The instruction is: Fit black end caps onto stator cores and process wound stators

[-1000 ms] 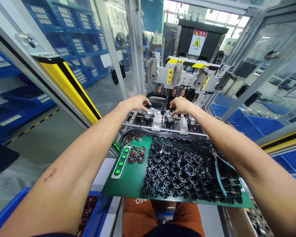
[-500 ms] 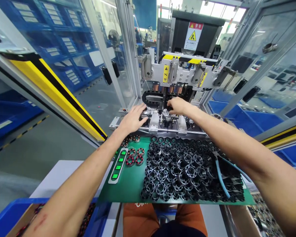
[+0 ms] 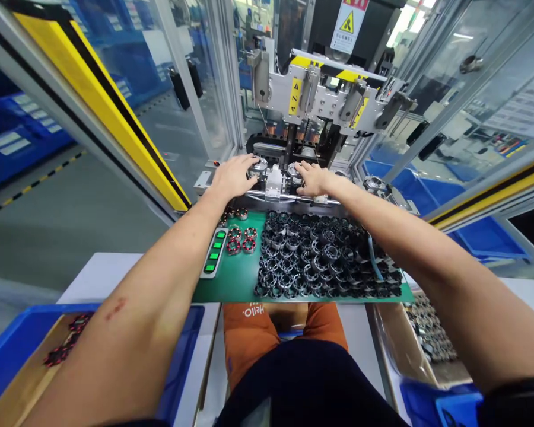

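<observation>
My left hand (image 3: 234,179) reaches to the leftmost round metal fixture (image 3: 260,163) of the winding machine. Its fingers are stretched over the fixture's rim, with the thumb apart in front. My right hand (image 3: 315,179) is at the neighbouring round fixture (image 3: 295,171), fingers spread across its near right side and thumb lower down. Whether either hand presses on a part there I cannot tell. Below them a green mat (image 3: 231,279) carries many black ring-shaped stator cores (image 3: 311,273) and, left of these, several stators wound with red and copper (image 3: 241,239).
A strip of green-lit buttons (image 3: 213,254) lies on the mat's left. Blue-handled pliers (image 3: 375,260) rest on the cores, partly behind my right arm. A blue bin (image 3: 31,317) stands low left, a carton of metal parts (image 3: 431,332) low right. Yellow guard posts (image 3: 111,112) flank the opening.
The view has tilted down and shifted. My right hand has lowered from above its fixture to the near right side, its fingers spreading. My left hand remains at the left fixture.
</observation>
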{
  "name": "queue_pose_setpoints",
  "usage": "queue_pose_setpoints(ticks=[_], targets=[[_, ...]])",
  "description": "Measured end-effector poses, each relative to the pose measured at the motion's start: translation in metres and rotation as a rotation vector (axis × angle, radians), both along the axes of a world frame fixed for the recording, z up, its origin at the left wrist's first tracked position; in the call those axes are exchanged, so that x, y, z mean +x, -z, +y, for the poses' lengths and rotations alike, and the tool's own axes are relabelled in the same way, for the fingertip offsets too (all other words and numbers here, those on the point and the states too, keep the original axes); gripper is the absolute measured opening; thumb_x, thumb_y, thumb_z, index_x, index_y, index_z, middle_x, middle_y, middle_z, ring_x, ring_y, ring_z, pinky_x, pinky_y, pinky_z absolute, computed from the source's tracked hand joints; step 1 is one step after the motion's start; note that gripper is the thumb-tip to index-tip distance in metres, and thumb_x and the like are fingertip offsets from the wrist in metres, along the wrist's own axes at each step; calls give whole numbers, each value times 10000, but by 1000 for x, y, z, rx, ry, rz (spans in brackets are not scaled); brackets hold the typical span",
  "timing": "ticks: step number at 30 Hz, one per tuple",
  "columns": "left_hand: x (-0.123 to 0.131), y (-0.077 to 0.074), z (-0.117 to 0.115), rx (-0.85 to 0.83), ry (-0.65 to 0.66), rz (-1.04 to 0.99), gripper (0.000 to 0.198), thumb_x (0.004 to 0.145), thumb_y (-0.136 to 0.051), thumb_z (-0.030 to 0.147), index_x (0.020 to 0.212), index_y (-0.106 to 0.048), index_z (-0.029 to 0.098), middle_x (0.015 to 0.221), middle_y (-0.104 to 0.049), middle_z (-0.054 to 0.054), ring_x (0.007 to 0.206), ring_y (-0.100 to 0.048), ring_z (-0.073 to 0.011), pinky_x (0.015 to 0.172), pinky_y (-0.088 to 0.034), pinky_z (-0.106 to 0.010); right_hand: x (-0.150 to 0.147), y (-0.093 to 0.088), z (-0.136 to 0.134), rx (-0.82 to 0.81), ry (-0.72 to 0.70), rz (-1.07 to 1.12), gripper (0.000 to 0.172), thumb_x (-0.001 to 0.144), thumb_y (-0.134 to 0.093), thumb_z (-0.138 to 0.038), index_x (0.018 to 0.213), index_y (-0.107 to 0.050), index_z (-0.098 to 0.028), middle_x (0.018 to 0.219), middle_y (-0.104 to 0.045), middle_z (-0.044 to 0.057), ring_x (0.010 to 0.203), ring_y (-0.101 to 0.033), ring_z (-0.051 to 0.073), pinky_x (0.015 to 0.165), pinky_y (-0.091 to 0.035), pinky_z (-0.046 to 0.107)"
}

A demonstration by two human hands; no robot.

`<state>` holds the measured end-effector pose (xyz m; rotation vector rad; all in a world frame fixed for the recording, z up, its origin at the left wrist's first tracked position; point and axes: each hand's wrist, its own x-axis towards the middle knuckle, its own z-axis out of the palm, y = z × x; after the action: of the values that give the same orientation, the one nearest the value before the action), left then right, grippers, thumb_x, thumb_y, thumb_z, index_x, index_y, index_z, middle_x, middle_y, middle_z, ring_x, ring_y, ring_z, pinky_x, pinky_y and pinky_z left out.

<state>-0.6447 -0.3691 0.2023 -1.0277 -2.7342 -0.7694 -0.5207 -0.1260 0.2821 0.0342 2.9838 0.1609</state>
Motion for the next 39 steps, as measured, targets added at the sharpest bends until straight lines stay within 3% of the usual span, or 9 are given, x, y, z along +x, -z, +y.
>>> queue_pose_setpoints(ticks=[4,7,10,16,22,25,30,34,39], targets=[[66,-2,-13,254,2,103,713,1116,-687,416,1791,-584,211,1934,-514,-150,1807,-451,-362,1524,-339,-611,57,-20,-29,-5,-177,33,533,1095,-734,-248,1619,-774,-162,1599,-781,212,1515,-721,435,1307,-573,579],[139,13,-29,374,82,158,388,1169,-682,477,1473,-807,271,1603,-784,-100,1561,-660,-319,1427,-466,-569,108,-8,-58,0,-267,-14,246,1074,-823,-320,1259,-935,-204,1317,-878,162,1365,-788,407,1199,-608,526],[193,34,-38,265,108,120,236,1137,-766,472,1209,-896,288,1469,-806,-120,1456,-672,-363,1323,-531,-595,135,13,-81,37,-270,-55,228,1005,-909,-281,1194,-941,-158,1281,-901,207,1311,-816,426,1161,-614,527],[213,49,-32,187,125,-9,110,988,-913,270,1093,-896,294,1375,-810,-137,1393,-678,-410,1305,-525,-656,130,28,-94,64,-215,-67,194,1010,-862,-156,1193,-923,-136,1225,-919,200,1202,-865,362,1180,-590,523],[227,38,-45,465,55,-95,118,1023,-870,322,988,-770,272,1368,-858,-108,1370,-756,-377,1242,-616,-639,164,-13,-73,-105,-264,56,77,1009,-895,-186,957,-838,-180,1323,-848,196,1166,-842,341,1017,-620,430],[261,26,-59,687,48,-192,270,1120,-771,494,1045,-633,274,1240,-865,-93,1073,-869,-282,996,-750,-510,214,-24,-62,-383,-295,190,169,1139,-808,-309,1012,-718,-243,1333,-830,109,1084,-826,240,973,-668,389],[332,-13,-61,1203,262,-629,544,946,-1029,580,1369,-721,433,1146,-856,-4,732,-855,-196,641,-742,-337,289,-10,-72,-1439,-60,383,482,937,-1063,-414,1235,-688,-364,1370,-840,48,827,-817,190,740,-737,379],[356,-35,-50,1255,301,-678,484,910,-1053,590,1341,-868,470,1149,-883,-29,673,-841,-207,602,-758,-360,308,0,-84,-1618,31,358,527,903,-1094,-445,1340,-801,-412,1221,-846,52,885,-856,236,756,-774,403],[365,-40,-40,1295,292,-678,453,902,-1074,531,1316,-899,474,1169,-896,-9,695,-833,-165,626,-753,-291,307,5,-94,-1773,5,440,430,961,-1065,-444,1326,-839,-437,1146,-877,28,886,-864,222,791,-787,371]])
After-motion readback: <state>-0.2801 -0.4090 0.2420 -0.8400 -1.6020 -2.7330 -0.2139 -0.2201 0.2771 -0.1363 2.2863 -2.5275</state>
